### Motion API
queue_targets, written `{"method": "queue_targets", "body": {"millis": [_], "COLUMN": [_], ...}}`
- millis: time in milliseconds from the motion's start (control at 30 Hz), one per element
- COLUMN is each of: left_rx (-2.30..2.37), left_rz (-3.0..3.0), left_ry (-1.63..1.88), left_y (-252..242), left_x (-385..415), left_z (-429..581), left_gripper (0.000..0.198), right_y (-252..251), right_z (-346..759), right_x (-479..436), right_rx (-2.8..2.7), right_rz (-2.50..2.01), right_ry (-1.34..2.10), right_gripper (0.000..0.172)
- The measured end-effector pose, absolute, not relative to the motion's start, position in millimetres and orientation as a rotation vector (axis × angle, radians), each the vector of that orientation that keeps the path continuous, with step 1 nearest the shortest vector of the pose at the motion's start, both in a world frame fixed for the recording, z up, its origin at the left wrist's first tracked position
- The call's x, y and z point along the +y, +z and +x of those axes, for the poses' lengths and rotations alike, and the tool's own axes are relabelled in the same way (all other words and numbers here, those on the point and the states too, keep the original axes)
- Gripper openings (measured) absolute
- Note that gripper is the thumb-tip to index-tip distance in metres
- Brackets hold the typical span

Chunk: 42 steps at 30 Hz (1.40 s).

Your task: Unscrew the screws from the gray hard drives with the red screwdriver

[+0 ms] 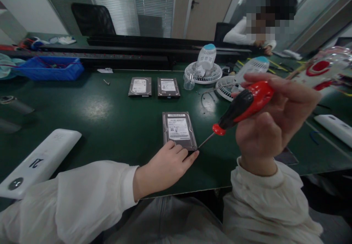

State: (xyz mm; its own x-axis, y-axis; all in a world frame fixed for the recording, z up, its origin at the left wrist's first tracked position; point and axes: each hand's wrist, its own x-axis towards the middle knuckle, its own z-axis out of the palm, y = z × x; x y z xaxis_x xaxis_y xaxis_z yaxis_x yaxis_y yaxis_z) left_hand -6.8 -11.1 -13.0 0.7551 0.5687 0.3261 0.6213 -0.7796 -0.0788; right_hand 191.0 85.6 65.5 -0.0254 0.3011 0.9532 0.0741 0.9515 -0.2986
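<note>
A hard drive (178,129) lies label up on the green table (110,123) in front of me. My left hand (167,165) rests at its near edge, fingers curled down on the near right corner, steadying it. My right hand (272,123) is closed round a red and black screwdriver (242,108). The metal tip slants down to the drive's near right corner, right beside my left fingertips.
Two more hard drives (140,86) (168,87) lie farther back. Small white fans (205,68) (242,77) and a clear cup (189,82) stand behind them. A blue bin (49,69) is at far left, white casings (38,161) (334,126) at both sides. Another person (255,31) sits at the back right.
</note>
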Motion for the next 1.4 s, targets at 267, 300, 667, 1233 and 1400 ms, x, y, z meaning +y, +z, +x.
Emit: {"method": "queue_targets", "body": {"millis": [267, 300, 667, 1233, 1400], "left_rx": [-0.944, -0.945, -0.951, -0.955, -0.949], "left_rz": [-2.769, -2.770, -2.770, -2.774, -2.771], "left_ry": [-0.410, -0.411, -0.406, -0.392, -0.406], "left_y": [-13.0, -12.7, -11.8, -9.9, -12.1], "left_x": [-10.5, -10.6, -10.8, -11.0, -11.0], "left_z": [-7.5, -7.7, -7.0, -7.3, -7.5], "left_gripper": [0.040, 0.040, 0.040, 0.039, 0.038], "right_y": [61.8, 62.0, 67.7, 68.1, 68.7], "right_z": [195.1, 195.2, 198.6, 189.6, 185.9], "right_x": [91.5, 93.1, 91.2, 89.1, 83.7], "right_rx": [-1.523, -1.522, -1.621, -1.566, -1.602], "right_rz": [-0.315, -0.294, -0.264, -0.259, -0.219], "right_ry": [0.019, -0.002, -0.124, -0.082, 0.173], "right_gripper": [0.052, 0.051, 0.056, 0.050, 0.039]}}
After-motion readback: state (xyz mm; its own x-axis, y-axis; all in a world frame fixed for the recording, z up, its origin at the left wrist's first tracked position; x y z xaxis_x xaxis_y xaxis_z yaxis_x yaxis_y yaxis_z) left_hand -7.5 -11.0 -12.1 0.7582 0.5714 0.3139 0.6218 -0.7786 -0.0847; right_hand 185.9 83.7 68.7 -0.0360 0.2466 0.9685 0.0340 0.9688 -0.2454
